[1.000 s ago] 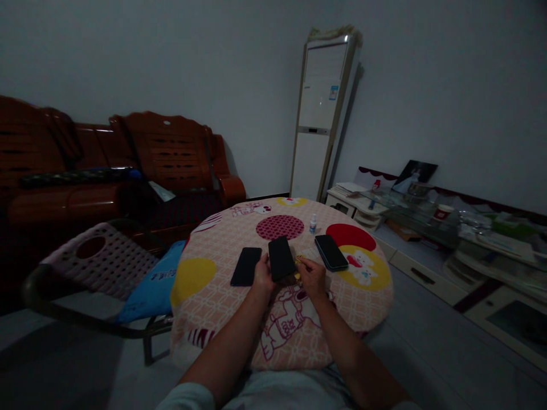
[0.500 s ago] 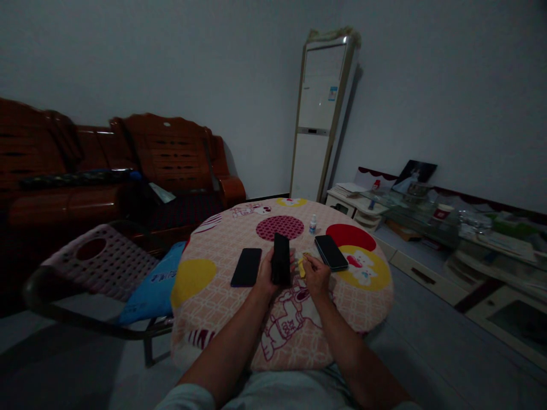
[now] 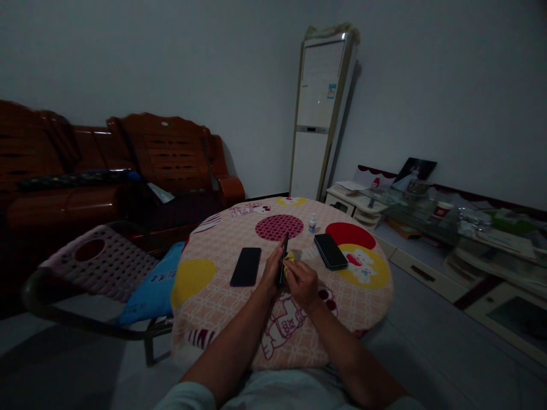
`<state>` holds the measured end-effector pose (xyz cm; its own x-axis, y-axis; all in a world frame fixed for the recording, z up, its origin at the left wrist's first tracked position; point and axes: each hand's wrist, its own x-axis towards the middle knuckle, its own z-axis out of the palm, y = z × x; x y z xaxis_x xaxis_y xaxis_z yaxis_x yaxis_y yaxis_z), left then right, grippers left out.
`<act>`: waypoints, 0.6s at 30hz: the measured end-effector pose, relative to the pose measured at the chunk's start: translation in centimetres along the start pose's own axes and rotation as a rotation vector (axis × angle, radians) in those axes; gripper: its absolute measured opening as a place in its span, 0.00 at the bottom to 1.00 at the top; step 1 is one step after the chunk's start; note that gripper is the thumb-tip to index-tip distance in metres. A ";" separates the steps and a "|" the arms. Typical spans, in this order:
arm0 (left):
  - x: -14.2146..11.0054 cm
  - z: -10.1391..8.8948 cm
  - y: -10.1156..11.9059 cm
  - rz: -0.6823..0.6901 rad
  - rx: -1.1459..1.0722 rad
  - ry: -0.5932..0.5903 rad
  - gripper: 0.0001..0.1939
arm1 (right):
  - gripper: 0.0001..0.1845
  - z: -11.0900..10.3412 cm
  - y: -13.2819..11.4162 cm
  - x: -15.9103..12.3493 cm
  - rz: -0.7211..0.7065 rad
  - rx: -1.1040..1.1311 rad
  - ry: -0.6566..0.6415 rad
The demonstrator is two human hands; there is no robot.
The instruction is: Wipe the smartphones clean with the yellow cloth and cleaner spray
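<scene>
On tbl [image 3: 222, 239], btl [image 3: 312, 224], contents unclear; L fingers [image 3: 273, 261] round phone [image 3: 282, 263], R fingers [image 3: 296, 271] round cloth [image 3: 290, 258].

My left hand [image 3: 270, 272] is at the centre of the frame, around the held phone [image 3: 282, 265], over the table [image 3: 233, 233]. Just right of it is my right hand [image 3: 305, 285], with a cloth [image 3: 289, 259] between my fingers and that phone. On the table, a second phone [image 3: 246, 266] lies to the left of my left hand, and a third phone [image 3: 330, 251] beyond my right, farther right. A bottle [image 3: 312, 224] stands behind that one, slightly left. At lower left is a chair [image 3: 122, 259], with a bench [image 3: 166, 154] behind it. Behind the table, upper middle, stands an air conditioner [image 3: 314, 165]; at right, a low cabinet [image 3: 405, 267] bears a cup [image 3: 441, 209].
</scene>
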<state>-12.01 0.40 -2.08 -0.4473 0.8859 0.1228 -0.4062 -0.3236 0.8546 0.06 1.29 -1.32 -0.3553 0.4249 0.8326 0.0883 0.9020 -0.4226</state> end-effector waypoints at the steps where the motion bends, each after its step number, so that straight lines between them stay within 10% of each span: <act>1: 0.1 0.0 0.0 0.051 0.026 -0.008 0.27 | 0.16 0.0 0.0 0.0 -0.021 -0.015 -0.008; 18: -0.5 1.0 0.6 0.144 0.221 -0.053 0.25 | 0.17 0.0 1.5 0.1 0.019 -0.080 0.103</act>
<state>-11.21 0.07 -1.09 -0.4435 0.8540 0.2721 -0.1551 -0.3721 0.9152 0.17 2.68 -1.83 -0.2563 0.4435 0.8588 0.1698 0.8954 -0.4117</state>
